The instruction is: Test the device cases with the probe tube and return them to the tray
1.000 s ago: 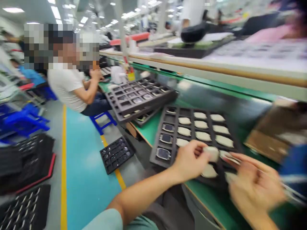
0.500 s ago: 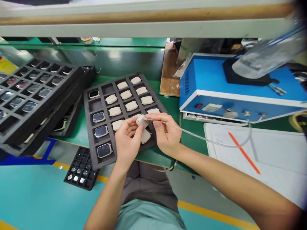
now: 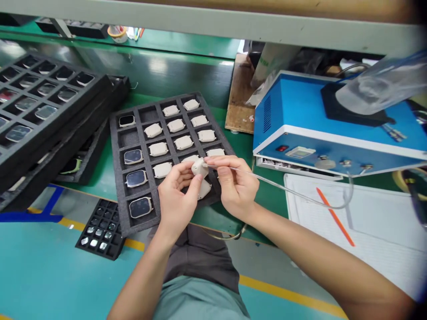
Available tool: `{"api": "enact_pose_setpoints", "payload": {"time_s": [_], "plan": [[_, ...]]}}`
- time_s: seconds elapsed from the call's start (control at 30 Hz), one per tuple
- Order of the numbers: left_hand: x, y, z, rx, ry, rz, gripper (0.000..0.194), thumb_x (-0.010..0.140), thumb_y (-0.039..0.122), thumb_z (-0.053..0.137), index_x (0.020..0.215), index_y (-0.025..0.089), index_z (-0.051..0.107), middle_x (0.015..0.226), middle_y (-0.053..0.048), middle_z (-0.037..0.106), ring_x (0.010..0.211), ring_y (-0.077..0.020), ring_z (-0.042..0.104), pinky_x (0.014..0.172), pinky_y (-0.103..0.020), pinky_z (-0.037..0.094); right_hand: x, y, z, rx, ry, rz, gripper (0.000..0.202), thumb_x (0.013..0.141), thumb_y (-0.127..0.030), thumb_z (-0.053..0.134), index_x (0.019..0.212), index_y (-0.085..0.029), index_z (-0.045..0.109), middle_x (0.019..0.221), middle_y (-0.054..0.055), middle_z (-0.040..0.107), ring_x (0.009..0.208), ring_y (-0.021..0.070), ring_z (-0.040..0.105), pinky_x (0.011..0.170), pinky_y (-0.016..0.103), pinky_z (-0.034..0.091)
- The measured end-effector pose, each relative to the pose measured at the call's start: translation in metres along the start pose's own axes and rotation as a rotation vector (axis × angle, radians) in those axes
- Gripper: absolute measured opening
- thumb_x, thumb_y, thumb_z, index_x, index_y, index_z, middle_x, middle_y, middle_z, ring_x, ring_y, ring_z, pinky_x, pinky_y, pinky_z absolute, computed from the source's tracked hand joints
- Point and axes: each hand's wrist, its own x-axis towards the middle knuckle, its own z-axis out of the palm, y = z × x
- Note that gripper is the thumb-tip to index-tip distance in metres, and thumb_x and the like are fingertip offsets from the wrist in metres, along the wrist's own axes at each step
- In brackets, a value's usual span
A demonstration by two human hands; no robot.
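Observation:
My left hand (image 3: 180,195) is closed on a pale beige watch case (image 3: 199,166), its thumb and fingers pinching the sides. From the right, my right hand (image 3: 238,186) grips the end of a clear thin tube (image 3: 273,181). The tube's tip meets the edge of the case; whether it goes into it I cannot tell. Below both hands lies a dark foam tray (image 3: 120,186) with a grid of compartments. Several beige watch cases (image 3: 184,142) sit face down in it. Down its left column are watches with dark screens (image 3: 140,207).
The tube runs to a blue machine (image 3: 316,133) at the right. In front of it lie white papers (image 3: 383,222) with an orange pen (image 3: 335,217). Stacked foam trays (image 3: 83,104) of watches overhang the left. A smaller black tray (image 3: 100,229) is lower down. A shelf edge (image 3: 200,24) crosses above.
The view has shifted slightly, so the trays appear further left and the blue machine further right. Both hands keep their hold, with the watch case and tube tip still together.

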Motion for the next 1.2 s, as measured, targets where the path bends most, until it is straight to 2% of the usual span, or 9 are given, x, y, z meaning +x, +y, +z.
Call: {"api": "enact_pose_setpoints", "payload": {"time_s": [0.6,1.2], "plan": [[-0.0022,-0.0024,-0.0005,-0.021,-0.033,0.018,0.027,0.088,0.02,0.077,0.115,0.016,0.073,0.108,-0.007,0.08,0.096,-0.0157,0.077,0.085,-0.023,0.063,0.0003,-0.0003,-0.0018,-0.036,-0.018,0.007,0.016,0.106,-0.025,0.056,0.108,-0.025,0.072,0.103,0.006,0.079,0.1,0.0229,0.079,0.089,0.042,0.066],[-0.0008,-0.0026,-0.0005,0.01,-0.036,0.049,0.027,0.089,0.018,0.077,0.115,0.016,0.073,0.109,-0.007,0.08,0.095,-0.0158,0.076,0.084,-0.024,0.063,0.002,-0.002,-0.0013,-0.033,-0.032,0.01,0.015,0.104,-0.021,0.057,0.106,-0.024,0.072,0.102,0.006,0.079,0.1,0.0221,0.079,0.091,0.042,0.066]]}}
